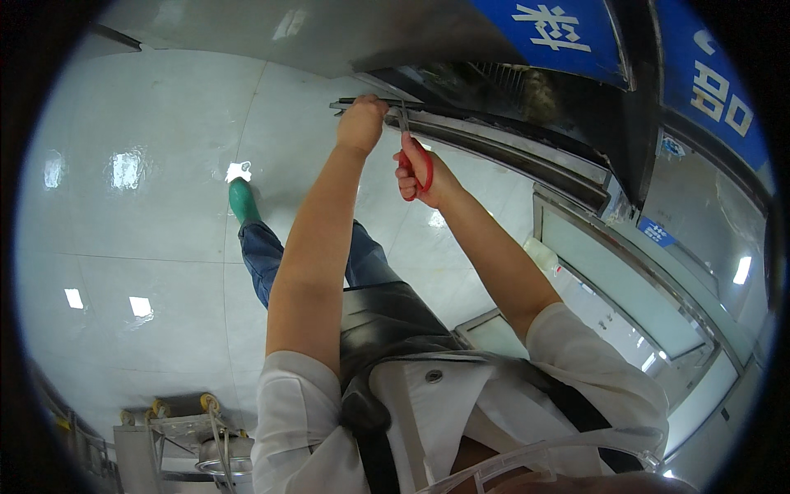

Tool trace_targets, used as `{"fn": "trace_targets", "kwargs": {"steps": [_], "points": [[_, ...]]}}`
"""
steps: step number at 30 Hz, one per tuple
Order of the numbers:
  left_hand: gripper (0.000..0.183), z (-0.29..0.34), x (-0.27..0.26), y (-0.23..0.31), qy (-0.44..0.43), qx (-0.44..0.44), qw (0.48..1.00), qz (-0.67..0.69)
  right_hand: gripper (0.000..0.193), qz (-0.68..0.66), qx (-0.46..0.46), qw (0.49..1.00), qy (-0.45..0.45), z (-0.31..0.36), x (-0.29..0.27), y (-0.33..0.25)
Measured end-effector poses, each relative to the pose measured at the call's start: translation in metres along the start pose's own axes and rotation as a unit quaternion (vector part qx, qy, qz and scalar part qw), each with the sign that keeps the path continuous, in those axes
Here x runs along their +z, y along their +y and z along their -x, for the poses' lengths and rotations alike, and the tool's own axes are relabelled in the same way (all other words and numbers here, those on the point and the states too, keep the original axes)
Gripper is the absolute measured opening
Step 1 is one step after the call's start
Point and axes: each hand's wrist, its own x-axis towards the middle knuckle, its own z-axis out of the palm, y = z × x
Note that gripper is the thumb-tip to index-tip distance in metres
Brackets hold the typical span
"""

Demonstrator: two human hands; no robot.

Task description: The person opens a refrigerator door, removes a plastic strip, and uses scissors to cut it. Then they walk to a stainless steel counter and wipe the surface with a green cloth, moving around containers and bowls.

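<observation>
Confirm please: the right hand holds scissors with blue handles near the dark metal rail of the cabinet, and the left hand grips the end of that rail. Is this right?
Not quite. In the head view the scissors in the right hand have red handles, not blue. The rest holds: the left hand grips the end of the dark metal rail.

both bare forearms come up from the lower edge and stretch away from the body, side by side and nearly parallel, drawing closer toward the hands. the left hand (361, 122) is extended farthest, its arm almost straight, knuckles toward the camera and fingers curled over in a closed grip on a thin dark strip (350, 102). the right hand (418, 176) sits just behind and beside it, a little nearer the body, elbow slightly bent, with fingers threaded through the red handles of a pair of scissors (414, 156). short white sleeves cover both upper arms.
</observation>
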Motion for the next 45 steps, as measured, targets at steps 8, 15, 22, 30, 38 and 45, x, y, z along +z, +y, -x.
{"fn": "trace_targets", "kwargs": {"steps": [8,15,22,30,38,45], "points": [[0.011,0.026,0.007,-0.002,0.063,0.013,0.994,0.089,0.053,-0.063,0.027,0.998,0.006,-0.025,0.019,0.007],[0.01,0.034,0.012,-0.007,0.078,-0.031,0.992,0.092,0.053,-0.024,0.044,0.999,-0.021,-0.034,0.02,0.003],[0.011,0.039,0.014,-0.01,0.11,-0.04,0.986,0.116,0.059,0.021,0.06,0.998,0.009,0.017,0.007,0.025],[0.01,0.044,0.009,-0.005,0.141,-0.032,0.981,0.13,0.056,-0.002,0.079,0.997,0.0,0.015,0.01,0.026],[0.011,0.058,0.015,-0.002,0.124,-0.026,0.98,0.156,0.054,-0.072,0.095,0.992,-0.032,-0.037,0.013,0.021],[0.01,0.071,0.022,-0.014,0.127,-0.11,0.966,0.196,0.052,0.044,0.115,0.992,-0.038,-0.037,0.012,0.027]]}}
